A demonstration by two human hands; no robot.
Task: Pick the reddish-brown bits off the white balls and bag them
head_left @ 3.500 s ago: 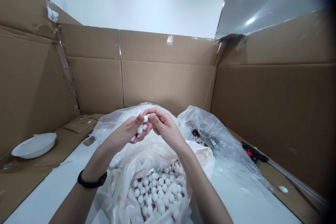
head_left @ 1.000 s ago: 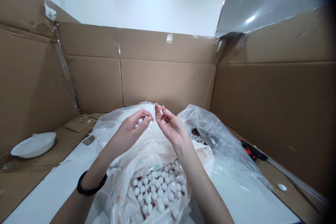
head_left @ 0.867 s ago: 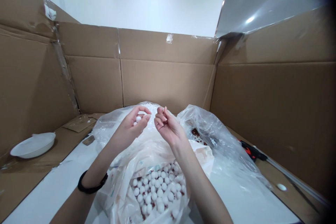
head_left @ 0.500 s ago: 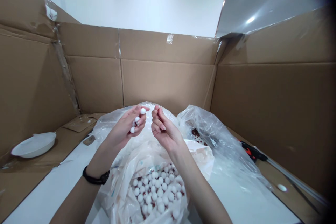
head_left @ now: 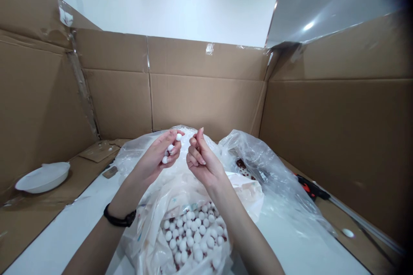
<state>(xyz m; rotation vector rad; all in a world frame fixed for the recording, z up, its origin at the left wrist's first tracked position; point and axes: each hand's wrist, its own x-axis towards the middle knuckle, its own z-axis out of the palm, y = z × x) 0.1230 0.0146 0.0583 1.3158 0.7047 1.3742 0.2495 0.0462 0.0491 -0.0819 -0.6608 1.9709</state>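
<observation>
Over the far side of the white bag (head_left: 150, 240), the left hand (head_left: 157, 150) grips several white balls (head_left: 178, 137), while the right hand (head_left: 203, 161) has its fingers curled in; I cannot tell whether it holds anything. Many more balls (head_left: 197, 237) lie inside the bag, with a bowl (head_left: 43, 179) well to its left and clear plastic (head_left: 284, 197) to its right.

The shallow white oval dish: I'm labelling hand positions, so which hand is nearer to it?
Left. The left hand, holding small round white balls, is right of the shallow white oval dish, apart from it. The right hand is farther right.
</observation>
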